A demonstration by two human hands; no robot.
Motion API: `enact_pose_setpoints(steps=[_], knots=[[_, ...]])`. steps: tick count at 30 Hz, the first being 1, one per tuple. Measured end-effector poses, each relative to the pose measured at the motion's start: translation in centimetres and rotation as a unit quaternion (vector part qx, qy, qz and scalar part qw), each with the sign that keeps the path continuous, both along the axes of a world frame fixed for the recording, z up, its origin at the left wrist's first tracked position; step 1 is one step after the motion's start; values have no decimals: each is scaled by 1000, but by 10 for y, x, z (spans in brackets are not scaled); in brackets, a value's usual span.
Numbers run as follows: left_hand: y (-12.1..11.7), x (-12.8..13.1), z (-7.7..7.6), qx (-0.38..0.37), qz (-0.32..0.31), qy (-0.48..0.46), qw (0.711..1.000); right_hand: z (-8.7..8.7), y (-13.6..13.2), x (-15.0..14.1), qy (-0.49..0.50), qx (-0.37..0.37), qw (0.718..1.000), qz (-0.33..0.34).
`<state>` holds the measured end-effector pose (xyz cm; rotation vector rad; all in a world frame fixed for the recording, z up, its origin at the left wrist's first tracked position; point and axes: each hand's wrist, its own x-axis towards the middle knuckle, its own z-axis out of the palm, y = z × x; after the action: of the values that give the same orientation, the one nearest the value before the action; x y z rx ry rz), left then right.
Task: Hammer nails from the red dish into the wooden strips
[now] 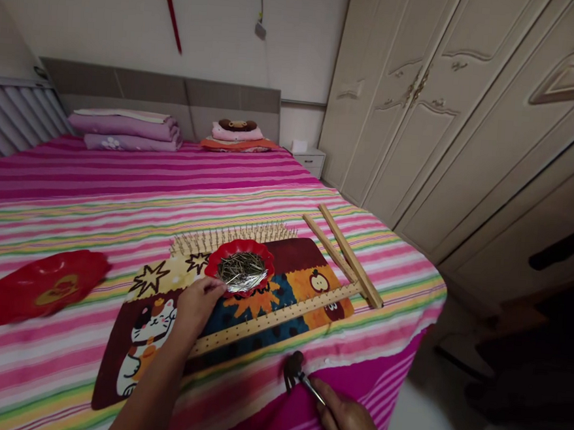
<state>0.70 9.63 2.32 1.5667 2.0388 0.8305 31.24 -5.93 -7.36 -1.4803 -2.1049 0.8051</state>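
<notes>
My right hand [346, 419] grips the handle of a claw hammer [296, 366], its dark head over the front of the bed. My left hand [201, 304] is at the near left rim of a red scalloped bowl [213, 262], thumb and fingers pinched together; what they hold, if anything, is too small to make out. A heap of nails [242, 269] fills the bowl. In front of it a wooden strip [280, 316] with rows of holes or short nails lies slantwise, its left end behind my left forearm. Behind the bowl, another wooden strip [206, 241] bristles with upright nails.
A patterned mat [109, 373] lies under the bowl and front strip on the striped bed cover [35, 368]. Two plain wooden bars [346, 248] lie at its right. A red tray [41, 286] is on the left. Wardrobes [396, 118] stand beyond the bed's right edge.
</notes>
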Motion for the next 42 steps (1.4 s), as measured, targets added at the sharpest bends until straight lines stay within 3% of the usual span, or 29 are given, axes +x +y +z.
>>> enact_pose_setpoints(steps=[3,7,13,17,23,29,36,42], knots=[[-23,-10,5,-4,28,-25,999,1,-1,-2,-21,3,1000,12],[-50,-32,9,-73,48,64,994,4,-1,-3,-62,-1,998,20],[-82,-54,14,-190,-38,167,967,7,1,-4,-63,-17,998,22],[-94,-58,12,-215,-82,236,944,5,0,-4,-68,-10,997,15],[-94,-53,8,-249,-49,273,928,5,0,-4,-83,-10,996,21],[-91,-35,2,-213,-2,255,943,9,0,-5,-77,-23,997,13],[-110,-30,-15,-137,47,187,972,13,0,-5,-88,-30,995,20],[-94,-5,-7,-57,38,-28,997,10,0,-6,-99,-29,994,18]])
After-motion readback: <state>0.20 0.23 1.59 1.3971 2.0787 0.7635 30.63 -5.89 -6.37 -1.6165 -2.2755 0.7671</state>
